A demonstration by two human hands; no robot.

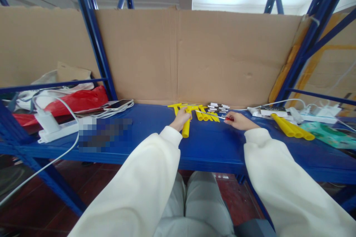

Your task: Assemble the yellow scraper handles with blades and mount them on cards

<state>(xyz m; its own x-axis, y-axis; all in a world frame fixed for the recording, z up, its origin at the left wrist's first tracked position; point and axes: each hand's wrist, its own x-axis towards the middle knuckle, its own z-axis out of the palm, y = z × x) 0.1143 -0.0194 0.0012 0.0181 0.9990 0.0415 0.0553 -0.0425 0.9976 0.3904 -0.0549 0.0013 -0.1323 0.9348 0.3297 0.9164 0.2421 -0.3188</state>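
My left hand (180,118) is closed round a yellow T-shaped piece with a tubular handle (185,130), its handle pointing toward me. My right hand (238,121) grips a screwdriver (229,119) by its red handle. Its long thin metal shaft runs left toward the yellow piece; whether the tip touches it is too small to tell. Several more yellow T-shaped pieces (205,116) lie in a row between and behind my hands. Just beyond them is a small pile of black-and-white stick-like items (218,107).
The blue shelf (155,126) is backed by cardboard (222,55). At left are a white power strip (59,130), a phone (120,104) and a red bag (83,100). Yellow tubes (292,127), a green packet (328,135) and cabled white boxes (319,114) lie at right.
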